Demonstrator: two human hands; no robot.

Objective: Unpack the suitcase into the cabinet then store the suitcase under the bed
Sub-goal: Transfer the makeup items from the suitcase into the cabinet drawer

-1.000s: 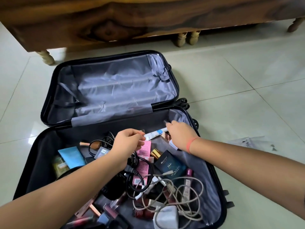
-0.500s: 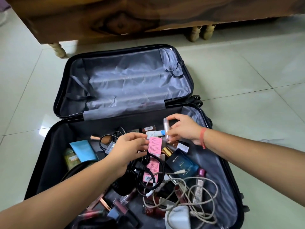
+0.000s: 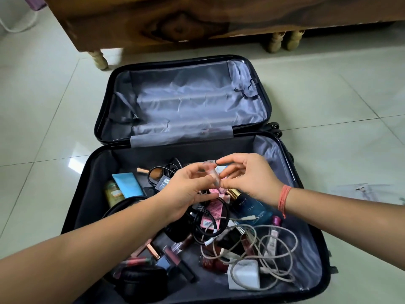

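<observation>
A black suitcase lies open on the tiled floor, its grey-lined lid flat toward the bed. The lower half holds several cosmetics, a blue perfume box, a blue tube, black cables, a white cable with a white charger, and pink cards. Above the clutter, my right hand and my left hand meet around a small clear tube. The right fingers pinch its top and lower end. The left fingers curl round its middle.
A dark wooden bed frame on turned legs stands just beyond the suitcase. The floor under it shows as a low gap. A crumpled clear plastic sheet lies on the tiles to the right. A white cord runs at the far left.
My right hand lifted the small clear tube out of the suitcase and brought it left. My left hand rose from the cables to take hold of it too.
</observation>
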